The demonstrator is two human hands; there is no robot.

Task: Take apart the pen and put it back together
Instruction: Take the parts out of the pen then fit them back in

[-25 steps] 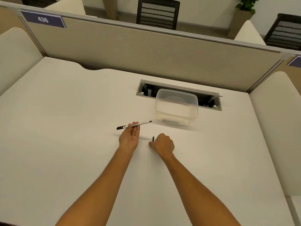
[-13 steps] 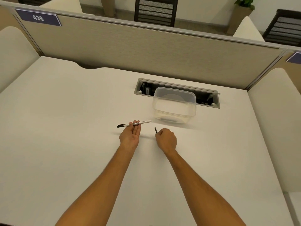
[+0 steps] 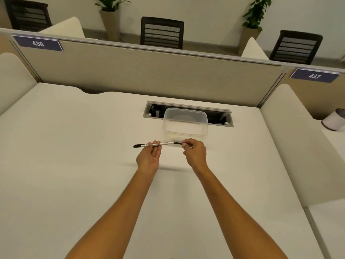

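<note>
A thin white pen (image 3: pixel 164 143) with a black left end lies level above the white desk (image 3: pixel 74 165). My left hand (image 3: pixel 149 157) holds it near the middle, palm up, fingertips pinching the barrel. My right hand (image 3: pixel 195 153) pinches a small black pen cap (image 3: pixel 178 143) that touches the pen's right end. How far the cap sits on the barrel is hidden by my fingers.
A clear plastic container (image 3: pixel 185 126) stands just behind my hands, in front of the open cable hatch (image 3: pixel 187 116). A beige partition (image 3: pixel 149 71) closes the far edge. A white cup (image 3: pixel 334 121) sits on the neighbouring desk at right.
My right hand has lifted the black cap off the desk and brought it up and left to the pen's right end. The camera has tilted upward.
</note>
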